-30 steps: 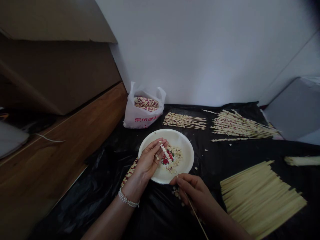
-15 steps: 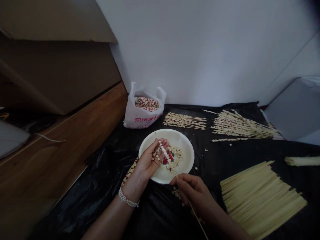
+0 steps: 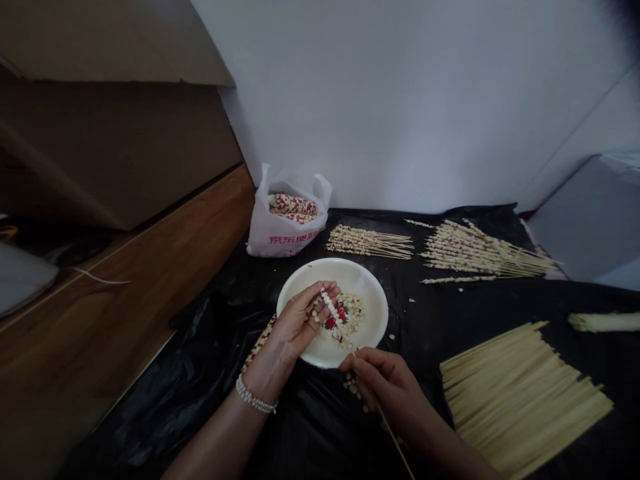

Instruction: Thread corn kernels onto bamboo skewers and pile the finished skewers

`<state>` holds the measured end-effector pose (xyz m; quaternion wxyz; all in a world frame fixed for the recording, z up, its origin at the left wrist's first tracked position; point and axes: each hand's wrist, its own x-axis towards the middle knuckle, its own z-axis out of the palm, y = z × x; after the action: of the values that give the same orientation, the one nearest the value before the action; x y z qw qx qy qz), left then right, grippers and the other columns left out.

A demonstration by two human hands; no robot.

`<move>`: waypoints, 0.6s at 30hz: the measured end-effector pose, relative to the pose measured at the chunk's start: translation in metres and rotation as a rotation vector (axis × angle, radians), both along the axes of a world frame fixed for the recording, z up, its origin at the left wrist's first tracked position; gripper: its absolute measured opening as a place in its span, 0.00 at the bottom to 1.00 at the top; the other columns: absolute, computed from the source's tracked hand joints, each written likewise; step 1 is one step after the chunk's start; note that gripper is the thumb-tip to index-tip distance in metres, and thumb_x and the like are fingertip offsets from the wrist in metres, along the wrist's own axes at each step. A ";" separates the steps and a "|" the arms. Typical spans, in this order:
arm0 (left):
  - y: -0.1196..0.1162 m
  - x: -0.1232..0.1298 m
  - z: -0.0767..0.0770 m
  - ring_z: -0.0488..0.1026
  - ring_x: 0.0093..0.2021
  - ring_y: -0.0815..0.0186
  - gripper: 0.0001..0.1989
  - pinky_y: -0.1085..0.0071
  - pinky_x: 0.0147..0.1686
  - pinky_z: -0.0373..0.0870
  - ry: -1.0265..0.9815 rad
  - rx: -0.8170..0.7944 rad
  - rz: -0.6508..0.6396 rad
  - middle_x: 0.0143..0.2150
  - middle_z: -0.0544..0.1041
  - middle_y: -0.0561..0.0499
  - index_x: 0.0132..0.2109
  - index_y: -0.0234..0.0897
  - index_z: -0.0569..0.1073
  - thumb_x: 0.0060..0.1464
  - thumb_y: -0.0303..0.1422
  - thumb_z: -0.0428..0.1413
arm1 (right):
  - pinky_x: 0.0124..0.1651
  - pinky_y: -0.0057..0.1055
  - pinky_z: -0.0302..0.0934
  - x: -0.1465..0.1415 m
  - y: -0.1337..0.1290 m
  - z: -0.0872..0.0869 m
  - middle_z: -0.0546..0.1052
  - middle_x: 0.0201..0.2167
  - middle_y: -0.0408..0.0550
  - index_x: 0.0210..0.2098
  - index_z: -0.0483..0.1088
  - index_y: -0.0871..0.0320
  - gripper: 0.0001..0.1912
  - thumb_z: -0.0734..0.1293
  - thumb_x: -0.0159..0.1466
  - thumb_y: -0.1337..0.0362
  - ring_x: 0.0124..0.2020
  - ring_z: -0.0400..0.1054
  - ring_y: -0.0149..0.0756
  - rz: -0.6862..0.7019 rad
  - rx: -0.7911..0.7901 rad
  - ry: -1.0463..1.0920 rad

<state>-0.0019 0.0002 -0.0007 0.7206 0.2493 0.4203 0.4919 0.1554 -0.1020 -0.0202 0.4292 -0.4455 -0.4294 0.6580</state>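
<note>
The right hand (image 3: 383, 380) pinches a part-threaded skewer (image 3: 394, 437) in its fingers; above the bowl (image 3: 375, 300), the left hand (image 3: 295, 323) apparently cups kernels (image 3: 316, 315), fingers curled.

Dim light leaves a bright patch on the pale wall (image 3: 380, 100). A cardboard box (image 3: 115, 133) stands left, beside wood floor (image 3: 190, 267); a black sheet (image 3: 155, 387) spreads below the wall, a grey box (image 3: 587, 217) at right.

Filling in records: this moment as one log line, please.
Left hand: over bowl, kernels in palm | Right hand: pinching stick | Bag: beyond bowl
</note>
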 end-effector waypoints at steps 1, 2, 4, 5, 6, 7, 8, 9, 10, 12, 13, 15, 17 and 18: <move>0.000 0.001 0.003 0.74 0.52 0.59 0.11 0.69 0.52 0.69 0.004 -0.049 0.018 0.49 0.79 0.41 0.41 0.34 0.78 0.48 0.28 0.62 | 0.21 0.27 0.40 -0.001 0.000 0.000 0.61 0.10 0.34 0.34 0.76 0.58 0.14 0.64 0.65 0.56 0.13 0.49 0.25 -0.006 0.003 0.001; 0.001 0.003 0.006 0.75 0.51 0.60 0.10 0.71 0.50 0.71 0.013 -0.083 0.035 0.48 0.79 0.41 0.40 0.33 0.78 0.48 0.29 0.63 | 0.21 0.27 0.41 -0.001 0.000 0.001 0.61 0.10 0.34 0.34 0.76 0.58 0.14 0.63 0.65 0.56 0.13 0.49 0.26 -0.011 0.004 -0.001; 0.000 0.006 0.011 0.76 0.49 0.61 0.10 0.73 0.47 0.73 0.027 -0.106 0.059 0.47 0.79 0.42 0.39 0.33 0.78 0.47 0.28 0.63 | 0.21 0.27 0.41 -0.002 0.000 0.002 0.61 0.10 0.34 0.33 0.76 0.58 0.15 0.63 0.65 0.55 0.13 0.49 0.26 -0.018 0.004 -0.009; 0.000 0.007 0.012 0.76 0.48 0.61 0.10 0.74 0.45 0.73 0.025 -0.112 0.065 0.47 0.80 0.42 0.39 0.32 0.78 0.47 0.28 0.63 | 0.21 0.27 0.41 -0.002 0.000 0.002 0.61 0.10 0.34 0.33 0.76 0.58 0.15 0.64 0.64 0.55 0.13 0.49 0.26 -0.016 0.002 -0.014; -0.001 0.009 0.014 0.77 0.48 0.61 0.10 0.75 0.44 0.74 0.019 -0.116 0.065 0.46 0.80 0.42 0.39 0.32 0.78 0.48 0.28 0.63 | 0.21 0.27 0.42 -0.001 0.000 0.003 0.61 0.10 0.34 0.33 0.76 0.58 0.15 0.64 0.64 0.55 0.13 0.49 0.26 -0.013 0.002 -0.017; -0.001 0.010 0.015 0.77 0.47 0.61 0.09 0.74 0.44 0.74 0.008 -0.116 0.062 0.46 0.80 0.41 0.40 0.32 0.78 0.49 0.28 0.62 | 0.21 0.27 0.42 -0.001 0.000 0.004 0.61 0.10 0.34 0.33 0.77 0.58 0.15 0.64 0.64 0.54 0.13 0.50 0.26 -0.006 0.004 -0.020; -0.001 0.010 0.015 0.77 0.47 0.61 0.09 0.74 0.43 0.75 -0.011 -0.116 0.054 0.46 0.80 0.41 0.40 0.31 0.78 0.50 0.28 0.61 | 0.20 0.27 0.42 -0.001 0.001 0.004 0.61 0.10 0.34 0.33 0.77 0.58 0.15 0.64 0.63 0.54 0.13 0.50 0.26 -0.003 0.002 -0.017; -0.001 0.010 0.016 0.77 0.47 0.60 0.09 0.73 0.43 0.75 -0.037 -0.121 0.045 0.47 0.79 0.40 0.41 0.31 0.77 0.52 0.30 0.60 | 0.20 0.27 0.41 0.000 0.002 0.005 0.61 0.10 0.34 0.33 0.76 0.58 0.15 0.65 0.63 0.53 0.13 0.49 0.26 -0.004 -0.006 -0.009; 0.000 0.010 0.017 0.77 0.48 0.60 0.10 0.71 0.44 0.75 -0.068 -0.136 0.035 0.48 0.79 0.39 0.43 0.31 0.77 0.54 0.31 0.58 | 0.19 0.27 0.41 0.001 0.003 0.005 0.60 0.10 0.34 0.33 0.76 0.58 0.16 0.65 0.63 0.52 0.13 0.49 0.26 -0.006 -0.019 0.004; 0.001 0.009 0.019 0.76 0.48 0.59 0.12 0.69 0.44 0.76 -0.131 -0.178 0.018 0.49 0.78 0.38 0.47 0.30 0.75 0.58 0.29 0.53 | 0.18 0.26 0.39 0.002 0.004 0.005 0.60 0.09 0.33 0.33 0.76 0.59 0.16 0.65 0.62 0.51 0.12 0.47 0.25 -0.022 -0.044 0.026; 0.001 0.008 0.020 0.76 0.49 0.59 0.14 0.68 0.44 0.75 -0.156 -0.196 0.014 0.50 0.78 0.37 0.49 0.29 0.74 0.58 0.26 0.51 | 0.18 0.26 0.39 0.002 0.004 0.004 0.59 0.09 0.33 0.34 0.76 0.59 0.17 0.65 0.62 0.51 0.12 0.46 0.25 -0.027 -0.054 0.034; 0.001 0.007 0.024 0.75 0.50 0.60 0.20 0.69 0.46 0.74 -0.177 -0.202 0.014 0.51 0.77 0.38 0.52 0.29 0.72 0.53 0.17 0.48 | 0.18 0.26 0.39 0.003 0.004 0.002 0.59 0.09 0.32 0.34 0.76 0.58 0.16 0.65 0.62 0.52 0.12 0.46 0.25 -0.035 -0.056 0.047; 0.000 0.008 0.027 0.74 0.52 0.61 0.27 0.71 0.48 0.72 -0.166 -0.176 0.026 0.51 0.78 0.41 0.53 0.32 0.72 0.48 0.12 0.48 | 0.19 0.26 0.40 0.003 0.003 0.000 0.60 0.10 0.33 0.33 0.76 0.58 0.15 0.66 0.63 0.53 0.13 0.47 0.25 -0.034 -0.055 0.065; -0.001 0.009 0.028 0.73 0.53 0.61 0.27 0.72 0.49 0.72 -0.154 -0.167 0.034 0.51 0.78 0.42 0.53 0.33 0.73 0.47 0.11 0.48 | 0.19 0.26 0.40 0.003 0.003 -0.001 0.60 0.10 0.33 0.34 0.76 0.58 0.15 0.65 0.63 0.53 0.13 0.47 0.25 -0.031 -0.055 0.072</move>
<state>0.0070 -0.0010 0.0271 0.7605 0.1429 0.4073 0.4851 0.1580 -0.0993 -0.0214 0.4421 -0.4395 -0.3886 0.6785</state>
